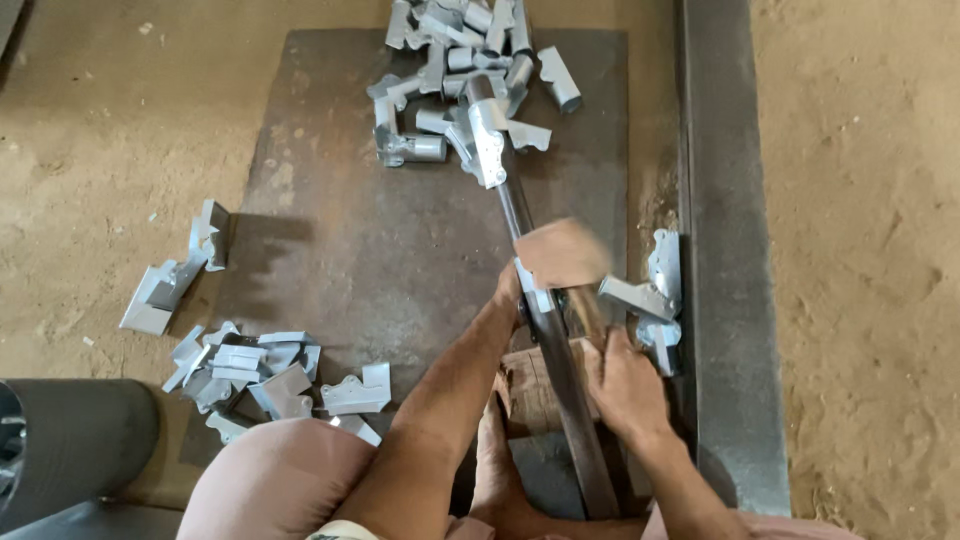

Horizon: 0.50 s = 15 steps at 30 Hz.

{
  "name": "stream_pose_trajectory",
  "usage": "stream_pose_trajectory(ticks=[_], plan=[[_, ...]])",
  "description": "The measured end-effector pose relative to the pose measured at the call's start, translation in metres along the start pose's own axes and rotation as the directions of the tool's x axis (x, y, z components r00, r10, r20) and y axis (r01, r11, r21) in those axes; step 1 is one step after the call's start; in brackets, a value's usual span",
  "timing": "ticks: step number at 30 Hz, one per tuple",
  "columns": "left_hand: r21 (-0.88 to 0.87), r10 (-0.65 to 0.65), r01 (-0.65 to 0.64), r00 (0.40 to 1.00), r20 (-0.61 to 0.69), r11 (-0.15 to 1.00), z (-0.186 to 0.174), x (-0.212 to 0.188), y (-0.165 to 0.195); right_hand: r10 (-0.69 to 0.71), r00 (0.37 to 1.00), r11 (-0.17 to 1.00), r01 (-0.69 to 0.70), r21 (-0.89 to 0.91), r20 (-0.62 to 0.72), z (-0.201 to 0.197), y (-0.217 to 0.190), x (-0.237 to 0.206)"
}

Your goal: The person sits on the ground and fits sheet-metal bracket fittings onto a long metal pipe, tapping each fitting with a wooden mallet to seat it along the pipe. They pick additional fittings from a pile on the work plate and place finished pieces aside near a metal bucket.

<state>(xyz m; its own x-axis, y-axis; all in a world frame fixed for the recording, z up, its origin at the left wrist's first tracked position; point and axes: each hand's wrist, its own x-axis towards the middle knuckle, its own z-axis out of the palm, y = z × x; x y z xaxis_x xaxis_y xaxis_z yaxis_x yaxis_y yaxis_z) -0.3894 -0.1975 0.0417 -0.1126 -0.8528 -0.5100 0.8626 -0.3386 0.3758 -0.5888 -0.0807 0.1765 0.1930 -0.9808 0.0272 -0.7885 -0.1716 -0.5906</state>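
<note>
A long dark steel rod (550, 330) is seen running from the lower centre of the frame up to the upper centre, where a folded grey sheet-metal bracket (487, 145) is threaded on its far end. The rod is gripped near mid-frame by the left hand (512, 292), closed around it beside a second small grey bracket (533, 298) that sits on the rod. The right hand (620, 385) is wrapped around the handle of a wooden mallet (562, 255), whose head is blurred just above the rod; a blow is judged to be under way, so the step in hand appears to be the forming or seating of the bracket on the rod over a wooden block (530, 390) below.

The work is done on a dark steel plate (350, 250) laid on a sandy floor (100, 150). A heap of similar brackets (470, 60) lies at the upper centre, a second pile (250, 370) at lower left, a few pieces (180, 270) at mid-left, and several more (650, 290) just right of the rod against a steel beam (725, 250).

The next move is judged to call for a steady hold on the rod and a square strike on the piece, clear of the gripping fingers.
</note>
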Motion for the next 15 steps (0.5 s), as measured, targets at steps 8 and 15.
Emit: stream_pose_trajectory(ticks=[8, 15], plan=[[0.061, -0.121, 0.131, 0.982, -0.148, 0.990, 0.002, -0.013, 0.005, 0.006, 0.991, 0.938, 0.040, 0.344, -0.133, 0.015, 0.011, -0.008], [0.358, -0.485, 0.475, 0.872, -0.068, 0.804, 0.001, -0.095, 0.032, 0.339, 0.939, 0.889, -0.342, 0.303, 0.063, 0.046, 0.074, -0.015]])
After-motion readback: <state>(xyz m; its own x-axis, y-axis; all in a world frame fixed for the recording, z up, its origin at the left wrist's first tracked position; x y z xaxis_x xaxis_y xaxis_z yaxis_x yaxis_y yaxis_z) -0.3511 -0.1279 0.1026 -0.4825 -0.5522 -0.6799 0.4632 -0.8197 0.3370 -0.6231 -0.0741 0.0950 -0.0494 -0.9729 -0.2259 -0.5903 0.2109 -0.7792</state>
